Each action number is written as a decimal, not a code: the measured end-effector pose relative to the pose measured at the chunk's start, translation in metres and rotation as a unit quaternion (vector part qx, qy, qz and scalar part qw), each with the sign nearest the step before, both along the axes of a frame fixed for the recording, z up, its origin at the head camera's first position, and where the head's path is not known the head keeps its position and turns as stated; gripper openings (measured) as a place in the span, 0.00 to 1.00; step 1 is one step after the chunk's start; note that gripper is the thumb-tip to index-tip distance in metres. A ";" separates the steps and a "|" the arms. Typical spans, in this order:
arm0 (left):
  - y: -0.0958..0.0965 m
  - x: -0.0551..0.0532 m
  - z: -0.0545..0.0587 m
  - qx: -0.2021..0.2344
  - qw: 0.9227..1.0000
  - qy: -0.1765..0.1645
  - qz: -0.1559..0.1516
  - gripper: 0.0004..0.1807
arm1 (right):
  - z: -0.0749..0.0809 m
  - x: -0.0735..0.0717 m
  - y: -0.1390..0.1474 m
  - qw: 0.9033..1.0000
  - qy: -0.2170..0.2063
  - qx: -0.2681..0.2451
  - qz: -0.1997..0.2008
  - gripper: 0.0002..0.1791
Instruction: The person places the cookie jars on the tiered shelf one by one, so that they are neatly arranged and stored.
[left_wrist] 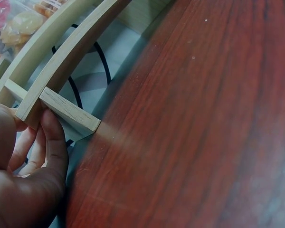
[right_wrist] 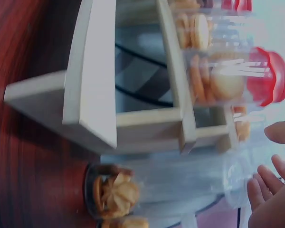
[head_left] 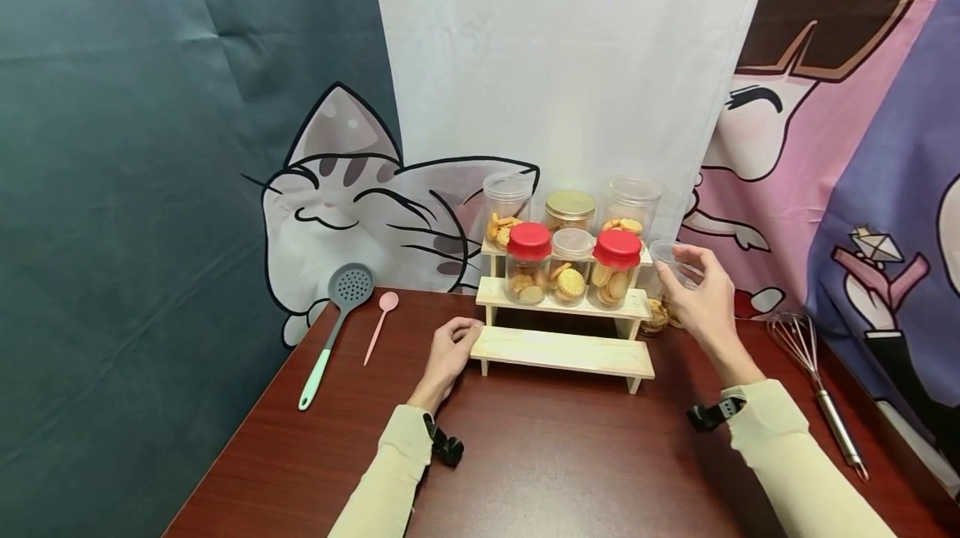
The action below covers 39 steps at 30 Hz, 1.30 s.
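A three-step wooden rack [head_left: 562, 352] stands on the table, holding jars of cookies on its two upper steps. My left hand [head_left: 452, 352] pinches the left end of its lowest step, thumb and fingers on the plank [left_wrist: 66, 59]. On the middle step are two red-lidded jars [head_left: 528, 265] with a clear-lidded jar [head_left: 572, 269] between them. A tall clear jar [right_wrist: 175, 178] with cookies at its bottom stands right of the rack. My right hand [head_left: 701, 292] is at this jar's top, thumb and fingers spread apart near the lid; contact is unclear.
On the top step are two clear-lidded jars [head_left: 632, 203] and a gold-lidded jar [head_left: 570, 206]. A grey slotted skimmer [head_left: 350, 286] and a pink spoon [head_left: 387, 302] lie on the left. A whisk [head_left: 828, 413] lies at the right edge. Printed curtain [head_left: 570, 63] hangs behind.
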<state>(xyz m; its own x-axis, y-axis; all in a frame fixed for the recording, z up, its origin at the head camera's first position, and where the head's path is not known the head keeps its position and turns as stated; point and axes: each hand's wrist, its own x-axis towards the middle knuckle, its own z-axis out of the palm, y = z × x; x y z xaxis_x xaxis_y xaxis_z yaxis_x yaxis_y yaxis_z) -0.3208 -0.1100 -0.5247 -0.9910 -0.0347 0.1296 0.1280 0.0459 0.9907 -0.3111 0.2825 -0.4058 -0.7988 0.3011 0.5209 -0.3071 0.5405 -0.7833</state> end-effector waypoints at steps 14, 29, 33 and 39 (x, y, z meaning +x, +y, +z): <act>0.000 0.003 0.002 0.000 1.000 0.001 0.002 0.16 | -0.014 -0.017 0.021 0.998 -0.039 0.008 -0.048 0.40; -0.001 0.002 0.003 -0.019 1.000 -0.008 -0.003 0.18 | -0.024 -0.026 0.029 0.994 -0.104 0.034 -0.027 0.51; -0.001 0.002 0.004 -0.015 1.000 -0.005 -0.003 0.18 | -0.024 -0.024 0.029 0.995 -0.094 0.027 -0.030 0.51; 0.000 0.003 0.004 -0.005 1.000 -0.003 -0.002 0.17 | -0.021 -0.015 0.028 0.996 -0.074 0.021 -0.039 0.48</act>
<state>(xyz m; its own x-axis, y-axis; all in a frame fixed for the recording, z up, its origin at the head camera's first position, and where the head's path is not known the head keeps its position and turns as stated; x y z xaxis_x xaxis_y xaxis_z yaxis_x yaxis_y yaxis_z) -0.3174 -0.1101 -0.5204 -0.9918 -0.0297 0.1241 0.1223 0.0550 0.9910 -0.3261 0.3109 -0.4263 -0.8429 0.3457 0.4123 -0.1455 0.5913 -0.7932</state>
